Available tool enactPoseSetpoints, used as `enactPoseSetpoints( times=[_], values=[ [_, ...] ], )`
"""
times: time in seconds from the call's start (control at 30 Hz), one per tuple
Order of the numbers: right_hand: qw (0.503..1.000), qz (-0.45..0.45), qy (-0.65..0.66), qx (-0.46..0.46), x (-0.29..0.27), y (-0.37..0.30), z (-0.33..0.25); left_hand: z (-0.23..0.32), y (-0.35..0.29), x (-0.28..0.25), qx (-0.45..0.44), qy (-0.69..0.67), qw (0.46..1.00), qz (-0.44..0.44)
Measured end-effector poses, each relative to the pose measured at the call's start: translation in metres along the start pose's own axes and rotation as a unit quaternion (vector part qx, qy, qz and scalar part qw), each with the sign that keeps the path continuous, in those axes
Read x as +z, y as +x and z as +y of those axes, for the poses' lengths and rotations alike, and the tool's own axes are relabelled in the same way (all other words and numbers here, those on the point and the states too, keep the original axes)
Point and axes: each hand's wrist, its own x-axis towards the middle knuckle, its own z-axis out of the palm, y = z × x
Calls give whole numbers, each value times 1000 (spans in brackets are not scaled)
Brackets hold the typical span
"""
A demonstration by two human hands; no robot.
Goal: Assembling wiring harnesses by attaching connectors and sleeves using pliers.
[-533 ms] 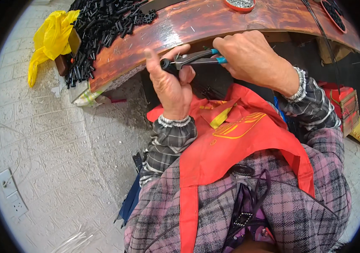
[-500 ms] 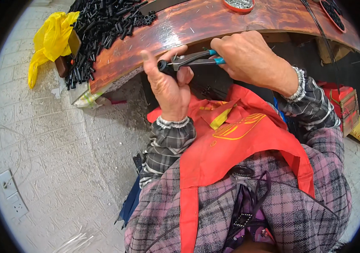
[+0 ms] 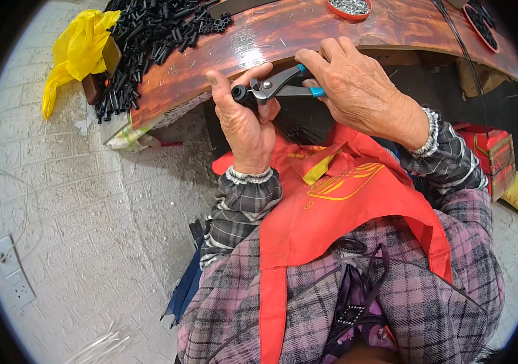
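Between the thumb and fingers of my left hand (image 3: 243,130) is a black tube (image 3: 239,93), its round open end toward me. My right hand (image 3: 368,91) grips a pair of cutting pliers (image 3: 265,90) with blue and grey handles. The handles are spread apart, and the jaws sit right beside the end of the tube. A thin, light bit shows between the jaws and the tube, too small to make out. Both hands are just off the near edge of the reddish wooden table (image 3: 271,36). A red cloth (image 3: 344,188) with yellow print covers my lap.
A heap of short black tubes (image 3: 168,30) lies at the table's left end, beside a yellow plastic bag (image 3: 80,48). On the table stand a red dish of small silvery pieces (image 3: 350,6) and another dish with black pieces (image 3: 480,27). A red box (image 3: 492,158) sits at the right.
The plier handles have spread wider, and my right hand's fingers have loosened and lifted a little. My left hand with the tube stays almost in place.
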Motion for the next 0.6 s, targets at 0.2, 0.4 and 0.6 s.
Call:
enactPoseSetpoints(
  times=[0.2,0.4,0.6],
  values=[
    [998,17,-55,-10,-3,-5,-1,-6,-3,0,-5,5,1000,-10],
    [993,16,-119,-18,-11,-9,5,-9,-7,7,2,13,1000,-16],
    [982,0,-185,-43,-24,-8,0,-7,-8,9,6,46,999,-19]
  ],
)
